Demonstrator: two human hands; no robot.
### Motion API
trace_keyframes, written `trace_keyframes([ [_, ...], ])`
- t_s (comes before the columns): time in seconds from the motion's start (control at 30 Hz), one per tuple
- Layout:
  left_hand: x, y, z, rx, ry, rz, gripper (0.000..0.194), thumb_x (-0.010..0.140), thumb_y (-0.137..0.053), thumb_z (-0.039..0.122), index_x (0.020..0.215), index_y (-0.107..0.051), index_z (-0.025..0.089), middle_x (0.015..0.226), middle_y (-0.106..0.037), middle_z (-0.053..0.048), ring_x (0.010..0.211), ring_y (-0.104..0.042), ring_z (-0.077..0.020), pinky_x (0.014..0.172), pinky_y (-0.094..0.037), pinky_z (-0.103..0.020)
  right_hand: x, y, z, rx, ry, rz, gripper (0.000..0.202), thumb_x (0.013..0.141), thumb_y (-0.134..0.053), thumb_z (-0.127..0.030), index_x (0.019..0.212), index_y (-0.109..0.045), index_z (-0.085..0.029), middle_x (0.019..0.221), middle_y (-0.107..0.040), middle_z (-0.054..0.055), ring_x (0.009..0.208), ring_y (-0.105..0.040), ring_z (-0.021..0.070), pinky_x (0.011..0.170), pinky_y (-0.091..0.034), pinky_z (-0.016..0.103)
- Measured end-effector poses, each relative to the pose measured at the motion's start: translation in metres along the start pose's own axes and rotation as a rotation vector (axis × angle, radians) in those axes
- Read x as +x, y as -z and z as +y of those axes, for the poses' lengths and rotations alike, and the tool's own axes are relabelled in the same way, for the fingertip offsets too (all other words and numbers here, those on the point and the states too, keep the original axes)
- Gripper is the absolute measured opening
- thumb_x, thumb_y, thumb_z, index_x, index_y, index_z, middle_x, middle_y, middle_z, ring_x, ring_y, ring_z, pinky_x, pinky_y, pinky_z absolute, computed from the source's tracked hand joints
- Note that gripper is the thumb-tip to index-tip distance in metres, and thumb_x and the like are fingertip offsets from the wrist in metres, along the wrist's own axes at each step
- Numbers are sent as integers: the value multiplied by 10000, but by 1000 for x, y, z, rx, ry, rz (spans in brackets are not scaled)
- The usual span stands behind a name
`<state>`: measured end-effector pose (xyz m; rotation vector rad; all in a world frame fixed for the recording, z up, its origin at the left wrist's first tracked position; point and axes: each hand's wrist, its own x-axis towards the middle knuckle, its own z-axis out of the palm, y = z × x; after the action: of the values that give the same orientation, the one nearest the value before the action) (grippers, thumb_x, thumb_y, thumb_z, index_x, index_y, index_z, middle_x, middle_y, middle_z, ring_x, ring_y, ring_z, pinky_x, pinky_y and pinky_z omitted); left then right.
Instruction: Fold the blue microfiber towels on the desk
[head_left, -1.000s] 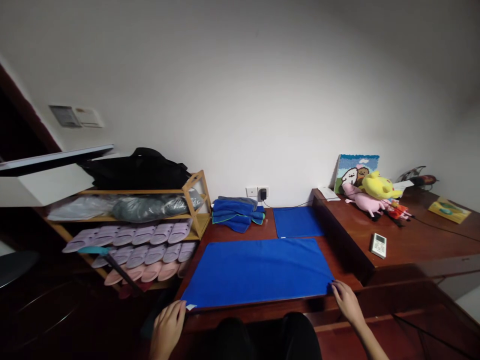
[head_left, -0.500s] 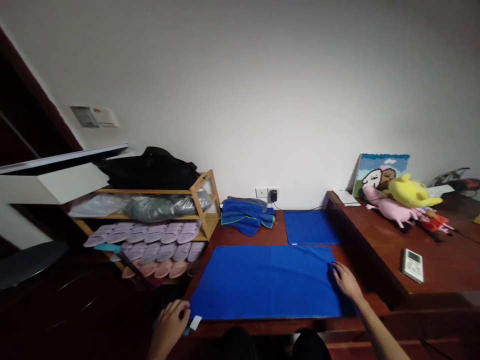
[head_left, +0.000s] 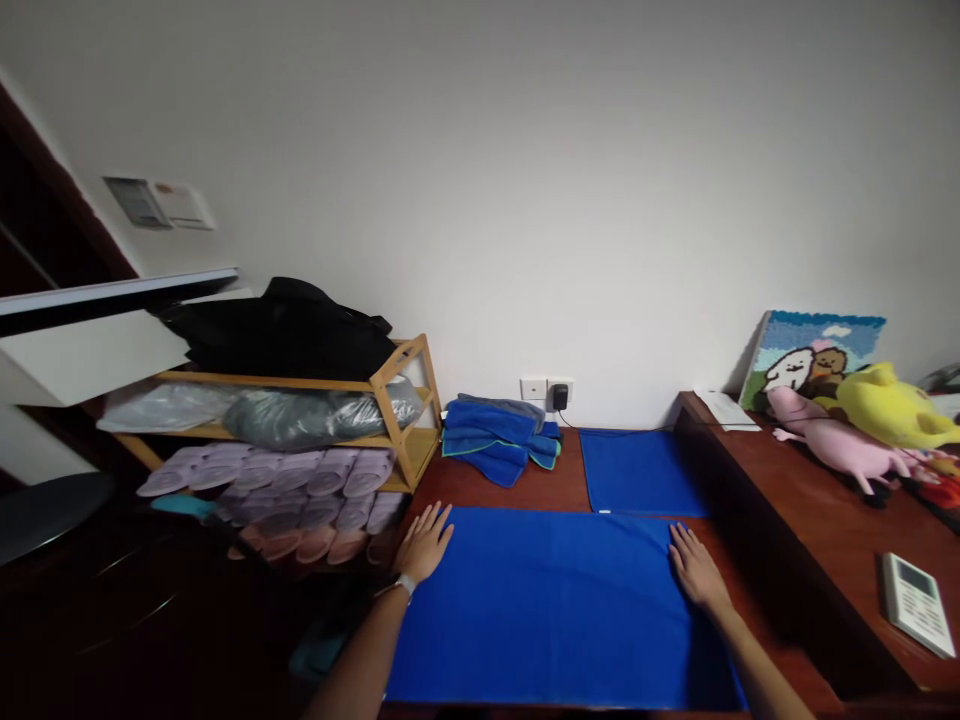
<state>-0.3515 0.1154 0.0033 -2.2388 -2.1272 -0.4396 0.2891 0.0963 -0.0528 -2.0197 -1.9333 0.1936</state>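
Note:
A blue towel point(head_left: 555, 610) lies spread out on the dark red wooden table point(head_left: 499, 495). On its far left corner rests my left hand point(head_left: 424, 543), palm down with fingers extended. My right hand point(head_left: 697, 565) lies flat on the far right edge of the same towel, fingers stretched forward. Neither hand grips anything. Behind it, a second blue towel point(head_left: 637, 470) lies flat near the wall. To the left of that one sits a crumpled heap of blue and grey cloths point(head_left: 495, 435).
On the left stands a wooden rack point(head_left: 409, 440) with rows of slippers point(head_left: 285, 470) and a black bag point(head_left: 285, 325) on top. A raised wooden surface point(head_left: 810, 540) at right carries plush toys point(head_left: 840, 440) and a white remote point(head_left: 921, 603). A charger point(head_left: 559, 396) is plugged into the wall.
My left hand has moved from the towel's near left corner up to its far left corner and flattened out. The right hand stays at the far right. The view has shifted a little.

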Motion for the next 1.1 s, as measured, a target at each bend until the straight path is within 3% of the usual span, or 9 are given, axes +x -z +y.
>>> trace_keyframes([
  [0.13,-6,-12,-20,4,26,-46,633,1007,-355,538,1555,-429,231,1644,-390,-118,1528,-339,-280,1224,-278,-494,-8,3,3,-83,-10,-27,761,944,-237,-533,1514,-480,-92,1615,-404,128,1522,-311,308,1232,-301,497],
  [0.3,-12,-6,-32,13,8,-70,635,1010,-348,574,1575,-383,286,1662,-361,-85,1542,-309,-250,1243,-224,-481,-11,19,0,-184,-54,-41,659,964,-259,-495,1510,-497,-213,1585,-466,81,1470,-414,294,1203,-320,552],
  [0.43,-8,-4,-27,40,3,-91,657,1000,-367,591,1571,-394,267,1660,-361,-104,1542,-310,-251,1249,-206,-475,-4,30,-32,-325,-126,-13,571,946,-347,-367,1441,-571,-190,1530,-530,125,1448,-436,321,1200,-286,593],
  [0.53,-9,-5,-24,54,-15,-53,669,997,-357,618,1573,-389,278,1659,-368,-94,1547,-298,-252,1254,-192,-484,6,30,-96,-345,-41,54,560,945,-370,-284,1440,-565,-105,1553,-493,166,1486,-372,330,1222,-254,553],
  [0.73,-13,-4,-21,38,-20,-25,662,1005,-346,616,1579,-375,288,1668,-354,-82,1552,-284,-242,1263,-188,-474,8,-3,-288,-25,427,-112,592,1045,-280,-396,1590,-359,-181,1653,-346,60,1542,-269,224,1263,-218,429],
  [0.83,-13,-2,-20,39,-10,-27,662,1006,-345,614,1579,-375,285,1671,-346,-83,1551,-287,-243,1263,-188,-473,0,-21,-338,48,501,-225,626,1062,-238,-485,1611,-304,-193,1666,-303,41,1554,-232,216,1273,-191,424],
  [0.93,-12,-3,-20,47,-10,-33,669,1004,-339,629,1581,-370,290,1673,-340,-88,1546,-301,-245,1258,-202,-475,-5,-27,-325,29,459,-269,631,1061,-231,-504,1615,-286,-207,1666,-294,40,1557,-221,218,1278,-169,447],
  [1.1,-10,-5,-22,43,-16,-28,673,1004,-352,626,1583,-366,283,1673,-336,-95,1551,-287,-252,1260,-195,-486,-6,-13,-227,-78,272,-227,651,1050,-217,-539,1624,-253,-234,1676,-268,16,1568,-175,211,1283,-127,453],
])
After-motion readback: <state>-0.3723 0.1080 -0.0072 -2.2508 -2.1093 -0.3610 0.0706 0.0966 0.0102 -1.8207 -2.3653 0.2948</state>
